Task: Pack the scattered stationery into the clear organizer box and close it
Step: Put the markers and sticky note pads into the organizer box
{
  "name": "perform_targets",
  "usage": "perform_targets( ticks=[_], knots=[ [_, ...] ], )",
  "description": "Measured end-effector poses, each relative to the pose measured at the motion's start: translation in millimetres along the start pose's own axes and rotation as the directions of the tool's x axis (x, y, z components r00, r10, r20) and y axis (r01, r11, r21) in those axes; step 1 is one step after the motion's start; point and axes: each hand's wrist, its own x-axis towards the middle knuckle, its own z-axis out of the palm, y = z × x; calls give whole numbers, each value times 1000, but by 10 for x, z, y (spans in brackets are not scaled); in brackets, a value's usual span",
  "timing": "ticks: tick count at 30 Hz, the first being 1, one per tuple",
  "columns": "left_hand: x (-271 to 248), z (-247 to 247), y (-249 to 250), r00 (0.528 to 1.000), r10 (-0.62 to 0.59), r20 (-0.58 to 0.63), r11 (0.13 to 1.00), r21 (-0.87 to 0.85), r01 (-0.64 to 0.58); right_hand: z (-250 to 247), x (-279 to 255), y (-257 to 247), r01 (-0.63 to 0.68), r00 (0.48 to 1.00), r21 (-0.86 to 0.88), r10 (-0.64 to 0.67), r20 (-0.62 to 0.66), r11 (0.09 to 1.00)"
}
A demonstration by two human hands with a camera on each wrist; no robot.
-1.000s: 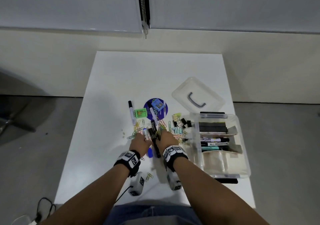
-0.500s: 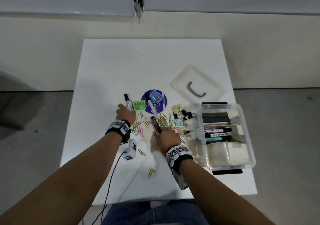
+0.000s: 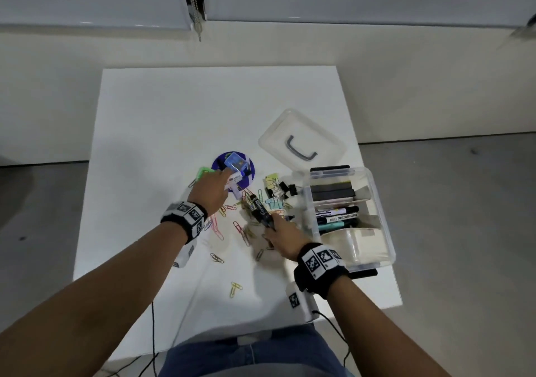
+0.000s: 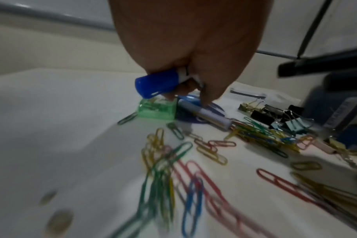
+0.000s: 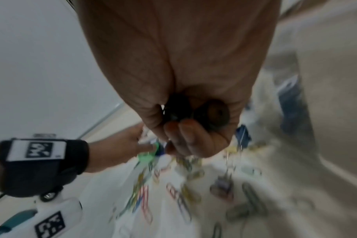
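My left hand grips a white marker with a blue cap and hovers over the purple disc. A fingertip of that hand touches a second white marker lying across the disc. My right hand grips two black markers, seen end-on in the right wrist view, just left of the clear organizer box. The box stands open and holds several markers and dark blocks. Its lid lies behind it.
Coloured paper clips are scattered between my hands. Binder clips lie beside the box. A small green case sits left of the disc and a small blue case on it. The white table's far half is bare.
My left hand has lifted the blue-capped marker and moved right to the purple disc. My right hand has shifted toward the box with the black markers.
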Motion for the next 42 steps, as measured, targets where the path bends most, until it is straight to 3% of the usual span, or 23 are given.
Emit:
perform_targets(
  ticks=[4,7,9,12,14,17,24,27,31,33,34,36,37,38,40,42],
  knots=[
    [230,9,-12,986,106,127,936,323,-142,-585,-356,73,87,996,-69,-88,-12,994],
    [243,49,34,977,170,128,898,389,-207,-1086,-569,191,103,981,-224,-136,-137,969],
    [218,63,128,974,184,132,907,360,-220,-1370,-639,299,42,968,-433,-144,-206,900],
    [189,71,285,977,207,50,935,285,-213,-1605,-637,401,-128,979,-755,-41,-200,643],
    [188,29,459,978,207,-22,957,213,-197,-1611,-597,404,-153,984,-831,5,-178,534],
    [126,-112,832,972,204,-118,978,59,-198,-1548,-537,403,-106,989,-848,-32,-143,520],
    [-218,-299,1498,975,221,-35,959,-174,-224,-1553,-565,507,-95,990,-895,-55,-132,435],
    [-290,-327,1688,972,230,36,957,-187,-220,-1434,-443,620,19,998,-806,-56,-18,592],
    [-331,-348,1938,959,268,92,948,-200,-246,-1377,-382,869,217,967,-488,-255,-11,845],
    [-332,-350,2032,949,288,125,950,-164,-267,-1418,-485,995,222,951,-298,-273,-143,928],
    [-325,-339,2066,944,294,151,952,-133,-275,-1436,-535,1064,211,916,-245,-279,-289,946],
    [-299,-320,2118,930,292,222,956,-71,-283,-1462,-596,1215,156,761,-221,-259,-595,963],
    [-283,-303,2154,922,289,259,957,-43,-288,-1456,-620,1272,117,714,-189,-215,-666,975],
    [-263,-283,2208,911,284,298,956,-16,-293,-1436,-628,1313,63,731,-135,-138,-668,989],
    [-205,-226,2367,893,277,354,950,40,-311,-1382,-646,1335,-16,838,-31,-3,-546,999],
    [-131,-135,2558,885,279,372,938,91,-334,-1361,-650,1345,-18,867,8,20,-497,1000]
  ],
)
